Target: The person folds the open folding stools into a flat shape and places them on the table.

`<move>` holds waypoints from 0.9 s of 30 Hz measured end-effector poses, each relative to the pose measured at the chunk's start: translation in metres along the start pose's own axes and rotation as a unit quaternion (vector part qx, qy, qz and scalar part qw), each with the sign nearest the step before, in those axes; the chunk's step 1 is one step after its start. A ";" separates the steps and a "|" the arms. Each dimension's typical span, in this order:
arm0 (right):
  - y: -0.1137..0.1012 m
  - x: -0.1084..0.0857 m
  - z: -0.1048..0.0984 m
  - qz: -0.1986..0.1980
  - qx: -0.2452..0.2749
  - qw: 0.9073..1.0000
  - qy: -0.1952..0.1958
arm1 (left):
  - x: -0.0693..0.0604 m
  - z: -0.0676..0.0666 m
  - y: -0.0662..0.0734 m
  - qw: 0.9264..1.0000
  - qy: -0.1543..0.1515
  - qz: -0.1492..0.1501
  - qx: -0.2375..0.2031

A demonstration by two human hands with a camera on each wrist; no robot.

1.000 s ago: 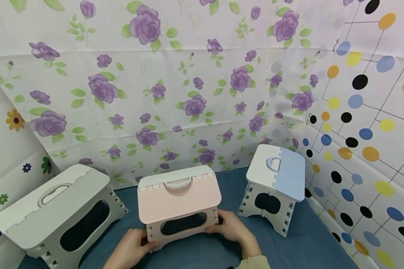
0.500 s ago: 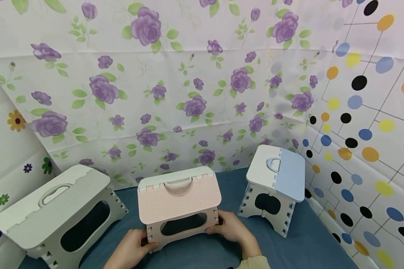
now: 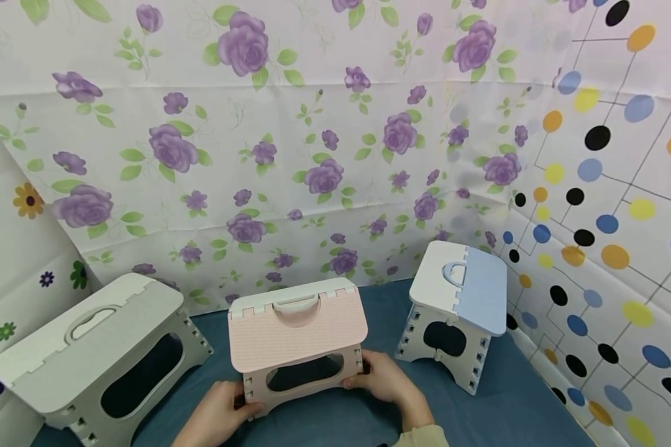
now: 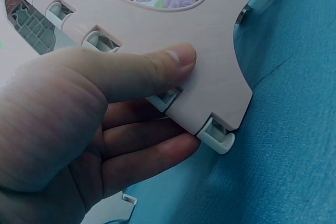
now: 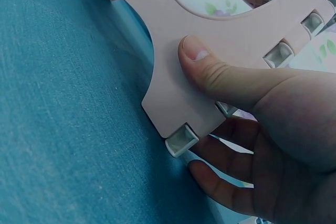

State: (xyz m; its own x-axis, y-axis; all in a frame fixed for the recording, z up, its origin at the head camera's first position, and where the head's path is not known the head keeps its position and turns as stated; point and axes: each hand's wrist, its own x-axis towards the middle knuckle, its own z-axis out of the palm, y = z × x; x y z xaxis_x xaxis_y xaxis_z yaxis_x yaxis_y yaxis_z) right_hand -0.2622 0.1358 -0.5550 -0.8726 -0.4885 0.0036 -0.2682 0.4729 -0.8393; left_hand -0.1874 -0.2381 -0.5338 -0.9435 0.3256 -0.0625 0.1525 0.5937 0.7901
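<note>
A pink and white folding step stool stands unfolded on the blue cloth, its handle strip along the top. My left hand grips the near leg at its left corner; in the left wrist view the thumb lies on the pink panel and the fingers curl behind its edge. At the right corner my right hand holds the same panel. The right wrist view shows that thumb on the front face, with the other fingers bent behind it.
A grey and white folding stool stands unfolded at the left. To the right is a blue and white one, also unfolded. Blue cloth covers the surface. Behind hangs a flowered sheet, and a dotted sheet closes the right side.
</note>
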 end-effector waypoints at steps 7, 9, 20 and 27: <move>0.000 -0.001 0.001 0.013 0.005 1.000 -0.001 | 0.001 0.000 0.000 1.000 -0.001 0.000 -0.001; 0.000 -0.001 0.001 0.014 0.008 1.000 -0.001 | 0.001 0.000 0.000 1.000 -0.002 -0.001 -0.003; 0.000 -0.001 0.002 0.017 0.023 1.000 -0.004 | 0.001 -0.001 -0.001 1.000 -0.006 0.003 -0.008; -0.002 -0.001 0.003 0.015 0.024 1.000 -0.003 | 0.000 -0.001 -0.001 1.000 -0.003 0.003 -0.010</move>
State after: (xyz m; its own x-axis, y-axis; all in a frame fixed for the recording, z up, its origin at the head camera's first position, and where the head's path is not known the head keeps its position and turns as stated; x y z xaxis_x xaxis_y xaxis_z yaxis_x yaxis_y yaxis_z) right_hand -0.2597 0.1331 -0.5548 -0.8770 -0.4798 -0.0254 -0.2222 0.4520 -0.8639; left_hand -0.1880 -0.2391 -0.5336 -0.9407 0.3335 -0.0618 0.1515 0.5764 0.8030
